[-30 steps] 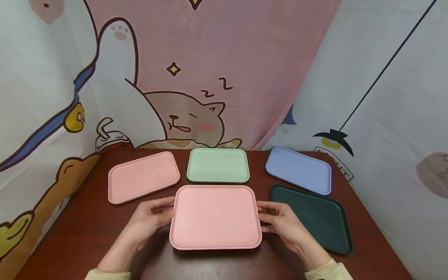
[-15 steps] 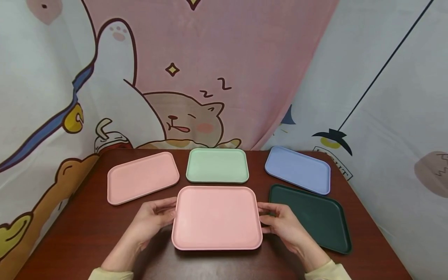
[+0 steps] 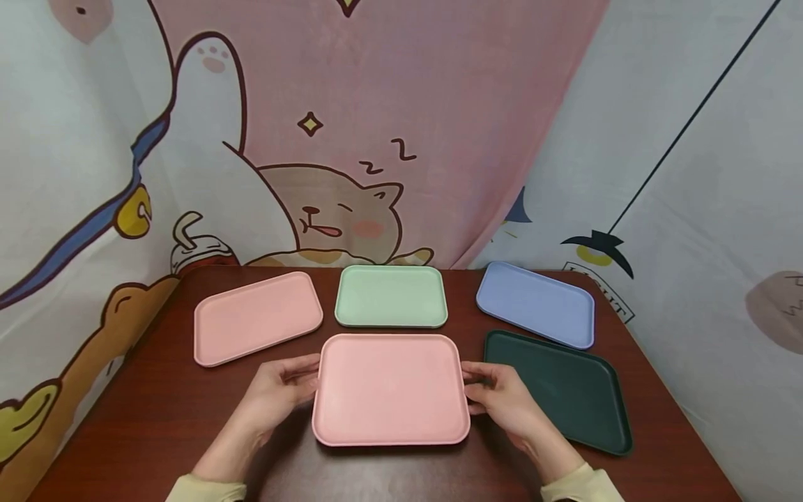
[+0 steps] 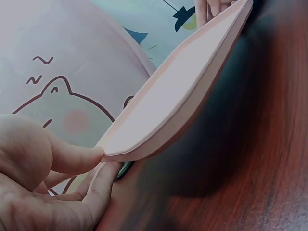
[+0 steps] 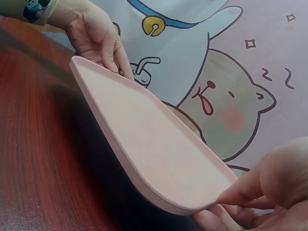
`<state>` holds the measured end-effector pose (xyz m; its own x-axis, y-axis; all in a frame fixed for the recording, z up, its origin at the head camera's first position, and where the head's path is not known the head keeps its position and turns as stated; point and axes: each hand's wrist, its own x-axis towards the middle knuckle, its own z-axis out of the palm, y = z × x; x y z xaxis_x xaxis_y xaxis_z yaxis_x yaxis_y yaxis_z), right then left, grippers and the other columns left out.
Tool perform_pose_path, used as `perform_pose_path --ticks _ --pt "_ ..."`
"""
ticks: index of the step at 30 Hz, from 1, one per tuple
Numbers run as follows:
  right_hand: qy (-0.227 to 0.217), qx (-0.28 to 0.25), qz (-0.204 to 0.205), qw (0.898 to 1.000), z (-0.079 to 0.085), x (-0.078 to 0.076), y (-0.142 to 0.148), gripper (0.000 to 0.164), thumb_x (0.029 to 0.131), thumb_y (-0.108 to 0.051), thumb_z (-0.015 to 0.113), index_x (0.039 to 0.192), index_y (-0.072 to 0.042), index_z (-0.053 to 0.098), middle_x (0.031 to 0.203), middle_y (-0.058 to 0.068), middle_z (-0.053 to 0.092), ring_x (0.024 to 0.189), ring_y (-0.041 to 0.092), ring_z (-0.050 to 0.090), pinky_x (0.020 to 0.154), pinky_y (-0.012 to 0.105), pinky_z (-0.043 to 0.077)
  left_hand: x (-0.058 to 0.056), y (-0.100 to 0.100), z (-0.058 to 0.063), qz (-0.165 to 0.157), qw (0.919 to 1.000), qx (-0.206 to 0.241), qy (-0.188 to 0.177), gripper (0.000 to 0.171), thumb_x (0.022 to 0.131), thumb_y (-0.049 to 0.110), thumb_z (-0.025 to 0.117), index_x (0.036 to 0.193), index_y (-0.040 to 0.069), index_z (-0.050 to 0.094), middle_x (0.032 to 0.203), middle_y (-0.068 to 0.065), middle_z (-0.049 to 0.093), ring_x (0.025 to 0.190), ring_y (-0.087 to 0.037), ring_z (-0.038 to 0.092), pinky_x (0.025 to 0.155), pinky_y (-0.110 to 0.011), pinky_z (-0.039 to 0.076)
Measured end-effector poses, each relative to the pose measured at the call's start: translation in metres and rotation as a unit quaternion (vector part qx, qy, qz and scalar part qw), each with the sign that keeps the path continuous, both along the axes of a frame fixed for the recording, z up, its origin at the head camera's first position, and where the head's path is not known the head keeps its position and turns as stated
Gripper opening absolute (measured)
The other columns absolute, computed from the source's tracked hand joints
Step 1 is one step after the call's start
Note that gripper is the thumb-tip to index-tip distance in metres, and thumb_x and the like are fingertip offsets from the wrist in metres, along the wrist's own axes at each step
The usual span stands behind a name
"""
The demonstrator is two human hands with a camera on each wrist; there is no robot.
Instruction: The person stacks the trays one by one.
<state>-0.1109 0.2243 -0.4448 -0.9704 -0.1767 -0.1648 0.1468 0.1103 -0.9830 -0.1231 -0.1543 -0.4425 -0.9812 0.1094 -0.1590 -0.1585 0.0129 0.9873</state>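
Note:
Between my two hands is a pink rectangular tray (image 3: 392, 390), raised above the tabletop with its shadow falling below. My left hand (image 3: 280, 392) pinches its left edge, the thumb (image 4: 79, 158) at the rim and fingers underneath. On the opposite short side my right hand (image 3: 500, 395) grips the edge the same way, as the right wrist view shows with the thumb (image 5: 240, 188) on the rim. The tray's inner face is bare, and its far side overlaps the table just in front of a light green tray (image 3: 392, 296).
A second pink tray (image 3: 257, 318) lies angled at the back left. At the back right is a blue tray (image 3: 535, 305), and a dark green tray (image 3: 558, 390) lies in front of it beside my right forearm. A printed cartoon curtain (image 3: 489, 104) hangs behind the brown table (image 3: 125, 432).
My left hand and the pink tray's left edge have shifted slightly right. The right hand has barely moved, and the other trays lie as before.

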Motion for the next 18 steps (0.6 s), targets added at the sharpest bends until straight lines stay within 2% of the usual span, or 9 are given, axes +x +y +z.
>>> perform_pose_path --ticks 10,18 --pt "0.018 0.057 -0.020 0.998 -0.002 -0.006 -0.009 0.042 0.095 0.016 0.054 0.138 0.020 0.056 0.122 0.027 0.067 0.095 0.033 0.072 0.072 0.040 0.066 -0.008 0.007 -0.005 0.029 0.9992 -0.026 0.003 0.038 0.095 -0.016 0.064 0.134 -0.017 0.062 0.122 -0.029 0.070 0.110 -0.029 0.070 0.083 -0.028 0.063" --pt "0.036 0.095 -0.016 0.995 -0.005 -0.010 -0.015 0.043 0.093 0.018 0.051 0.136 0.020 0.057 0.118 0.025 0.069 0.094 0.032 0.071 0.072 0.042 0.066 -0.011 0.008 -0.012 0.036 0.9987 -0.036 0.007 0.038 0.094 -0.016 0.065 0.132 -0.019 0.062 0.120 -0.030 0.070 0.108 -0.030 0.070 0.081 -0.029 0.063"
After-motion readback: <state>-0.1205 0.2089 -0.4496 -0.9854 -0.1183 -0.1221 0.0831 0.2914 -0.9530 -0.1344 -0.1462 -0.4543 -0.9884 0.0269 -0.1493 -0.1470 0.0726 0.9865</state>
